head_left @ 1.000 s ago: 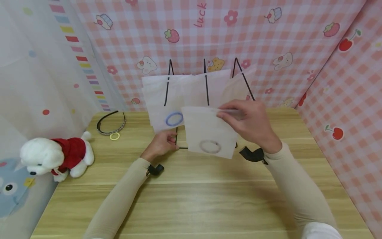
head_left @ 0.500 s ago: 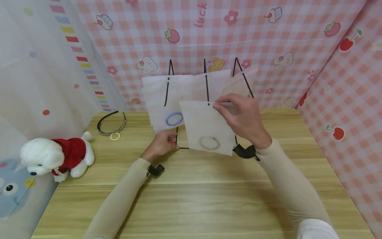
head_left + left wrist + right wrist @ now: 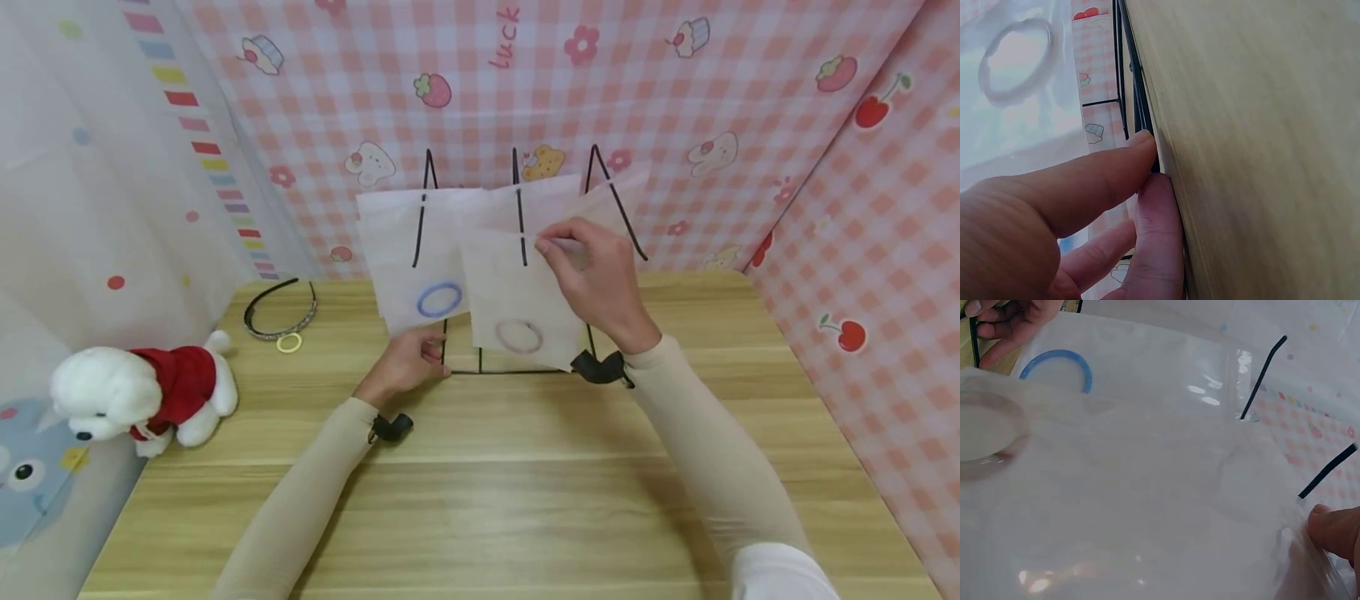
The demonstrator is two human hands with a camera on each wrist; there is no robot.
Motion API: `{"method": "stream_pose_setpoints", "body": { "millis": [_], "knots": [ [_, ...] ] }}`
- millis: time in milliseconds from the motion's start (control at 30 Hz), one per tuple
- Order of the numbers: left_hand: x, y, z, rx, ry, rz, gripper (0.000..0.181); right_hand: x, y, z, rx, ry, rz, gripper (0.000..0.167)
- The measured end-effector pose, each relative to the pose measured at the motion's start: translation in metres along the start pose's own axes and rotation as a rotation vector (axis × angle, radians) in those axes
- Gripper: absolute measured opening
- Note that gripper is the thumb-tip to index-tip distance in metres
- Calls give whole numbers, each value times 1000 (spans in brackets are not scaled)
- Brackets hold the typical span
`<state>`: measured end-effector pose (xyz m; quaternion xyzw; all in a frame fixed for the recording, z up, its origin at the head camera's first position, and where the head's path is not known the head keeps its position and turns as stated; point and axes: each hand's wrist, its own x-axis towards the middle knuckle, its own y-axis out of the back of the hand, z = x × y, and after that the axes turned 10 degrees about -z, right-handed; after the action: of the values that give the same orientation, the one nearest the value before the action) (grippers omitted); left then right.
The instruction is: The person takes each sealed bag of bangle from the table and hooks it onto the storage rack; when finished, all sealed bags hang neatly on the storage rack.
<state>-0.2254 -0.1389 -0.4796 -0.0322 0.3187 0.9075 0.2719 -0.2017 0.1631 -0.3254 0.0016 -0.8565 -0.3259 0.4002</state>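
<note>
A black wire rack (image 3: 510, 372) with three hooks stands at the back of the table. My left hand (image 3: 405, 364) pinches its bottom wire between thumb and fingers, near the tabletop in the left wrist view. My right hand (image 3: 600, 283) pinches the top edge of a clear plastic bag (image 3: 495, 287) holding a pale brownish bangle (image 3: 519, 336). The middle hook's tip (image 3: 1329, 472) pokes out through this bag's top, close to my right thumb (image 3: 1329, 526). Another clear bag (image 3: 388, 242), with a blue bangle (image 3: 439, 300), hangs from the left hook.
More clear bags hang behind and on the right hook (image 3: 622, 200). At the table's left lie a headband (image 3: 279, 335) and a yellow ring (image 3: 288, 342). Beside them sits a white plush dog (image 3: 105, 387) in red. A pink checked cloth (image 3: 480, 108) backs the table.
My right hand has moved up, left and back with the bag, whose top edge now sits partway along the middle hook behind its tip. My left hand stays on the rack.
</note>
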Motion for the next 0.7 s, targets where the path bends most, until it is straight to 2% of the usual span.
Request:
{"method": "stream_pose_setpoints", "body": {
  "millis": [167,533,700],
  "knots": [
    [0,-1,-2,2,-3,-2,66,6,-9,12,15,-42,36,14],
    [-2,0,0,15,5,-2,65,30,-23,30,32,-68,149,16],
    [0,0,2,12,1,-5,65,31,-27,36,51,-113,172,18]
  ]
}}
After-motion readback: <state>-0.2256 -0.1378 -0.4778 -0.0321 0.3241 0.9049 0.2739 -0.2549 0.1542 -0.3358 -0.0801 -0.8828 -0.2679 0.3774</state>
